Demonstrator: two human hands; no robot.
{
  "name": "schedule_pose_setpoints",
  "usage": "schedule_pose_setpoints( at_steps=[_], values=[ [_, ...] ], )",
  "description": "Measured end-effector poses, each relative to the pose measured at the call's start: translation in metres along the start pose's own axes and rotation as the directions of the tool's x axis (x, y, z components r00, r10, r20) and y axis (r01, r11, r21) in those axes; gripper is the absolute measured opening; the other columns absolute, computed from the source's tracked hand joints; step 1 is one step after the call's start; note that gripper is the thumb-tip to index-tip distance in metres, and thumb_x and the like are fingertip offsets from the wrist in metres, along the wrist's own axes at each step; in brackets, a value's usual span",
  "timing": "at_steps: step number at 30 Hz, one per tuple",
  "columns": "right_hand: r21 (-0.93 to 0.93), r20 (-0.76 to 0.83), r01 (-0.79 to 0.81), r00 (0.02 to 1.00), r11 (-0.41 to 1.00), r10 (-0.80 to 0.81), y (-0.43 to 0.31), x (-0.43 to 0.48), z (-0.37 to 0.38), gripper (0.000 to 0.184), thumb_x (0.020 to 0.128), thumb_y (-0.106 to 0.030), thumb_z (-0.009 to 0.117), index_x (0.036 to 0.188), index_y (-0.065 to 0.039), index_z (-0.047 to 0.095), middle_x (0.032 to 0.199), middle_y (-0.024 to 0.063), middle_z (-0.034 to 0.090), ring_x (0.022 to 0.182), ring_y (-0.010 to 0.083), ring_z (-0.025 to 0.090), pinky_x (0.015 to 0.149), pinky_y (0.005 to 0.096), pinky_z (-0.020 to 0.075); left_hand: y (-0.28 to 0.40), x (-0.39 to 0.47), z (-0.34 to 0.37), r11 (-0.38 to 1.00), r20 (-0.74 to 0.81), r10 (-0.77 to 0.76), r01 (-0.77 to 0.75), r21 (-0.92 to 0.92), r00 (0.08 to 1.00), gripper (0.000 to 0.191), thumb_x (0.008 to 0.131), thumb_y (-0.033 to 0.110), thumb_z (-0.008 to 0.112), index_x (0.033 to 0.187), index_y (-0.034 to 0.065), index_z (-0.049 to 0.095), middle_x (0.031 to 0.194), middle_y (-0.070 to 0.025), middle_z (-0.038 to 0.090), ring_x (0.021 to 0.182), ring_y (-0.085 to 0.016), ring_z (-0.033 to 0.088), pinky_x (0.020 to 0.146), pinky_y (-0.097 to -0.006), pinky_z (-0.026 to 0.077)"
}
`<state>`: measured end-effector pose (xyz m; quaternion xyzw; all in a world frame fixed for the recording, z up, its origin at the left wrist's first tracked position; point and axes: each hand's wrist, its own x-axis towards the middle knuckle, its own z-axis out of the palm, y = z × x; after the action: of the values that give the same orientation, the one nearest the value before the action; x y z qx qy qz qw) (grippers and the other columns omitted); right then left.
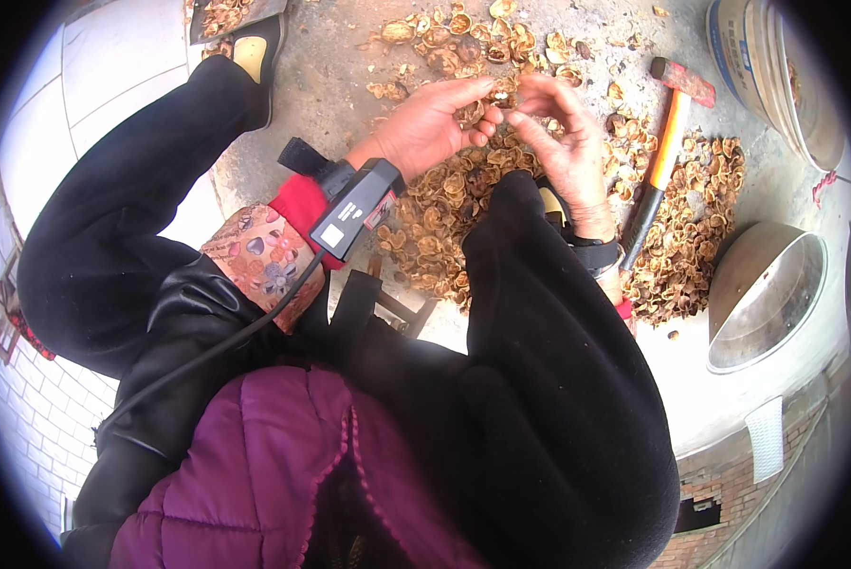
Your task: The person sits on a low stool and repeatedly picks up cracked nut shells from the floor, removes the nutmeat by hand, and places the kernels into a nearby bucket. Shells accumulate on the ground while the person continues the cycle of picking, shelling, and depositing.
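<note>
A cracked walnut sits in my left hand, held between the thumb and curled fingers. Close against it is another broken piece with pale kernel showing, at the tips of both hands. My right hand has its thumb and fingers bent around that spot; whether they pinch anything is unclear. Below both hands spreads a heap of walnut shells. Several whole-looking walnuts and half shells lie on the concrete beyond them. A hammer with a worn red head rests on shells right of my right hand.
A plastic bucket stands at the upper right, with an open metal pot nearer me. At the upper left, a dustpan holds shell bits beside my shoe. Part of a wooden stool shows between my legs.
</note>
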<state>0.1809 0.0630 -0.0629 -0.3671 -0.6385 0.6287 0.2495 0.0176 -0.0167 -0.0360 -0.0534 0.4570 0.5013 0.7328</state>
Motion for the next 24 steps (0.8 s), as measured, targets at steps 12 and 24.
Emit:
schedule_pose_setpoints(
  at_steps=[12, 24],
  values=[
    [0.820, 0.243, -0.288, 0.958, 0.495, 0.153, -0.002, -0.002, -0.013, 0.020, 0.082, -0.004, 0.053, 0.102, -0.001, 0.055, 0.105, 0.0095, 0.056, 0.080, 0.0127, 0.059, 0.074, 0.0279, 0.0486, 0.001, 0.002, 0.004, 1.000, 0.027, -0.013, 0.012, 0.025, 1.000, 0.035, 0.094, 0.030, 0.041, 0.110, 0.0020, 0.055, 0.110, -0.0100, 0.056, 0.101, -0.018, 0.055, 0.079, -0.0313, 0.047],
    [-0.114, 0.135, -0.199, 0.968, 0.973, 0.213, -0.016, 0.004, 0.006, 0.024, 0.081, -0.025, 0.063, 0.095, -0.005, 0.061, 0.067, 0.0040, 0.062, 0.062, 0.0097, 0.056, 0.060, 0.0256, 0.0459, -0.002, 0.000, 0.012, 0.985, 0.055, 0.079, -0.087, 0.152, 0.995, 0.029, 0.093, 0.016, 0.043, 0.117, 0.0005, 0.050, 0.116, -0.0101, 0.053, 0.106, -0.019, 0.053, 0.089, -0.0348, 0.044]
  ],
)
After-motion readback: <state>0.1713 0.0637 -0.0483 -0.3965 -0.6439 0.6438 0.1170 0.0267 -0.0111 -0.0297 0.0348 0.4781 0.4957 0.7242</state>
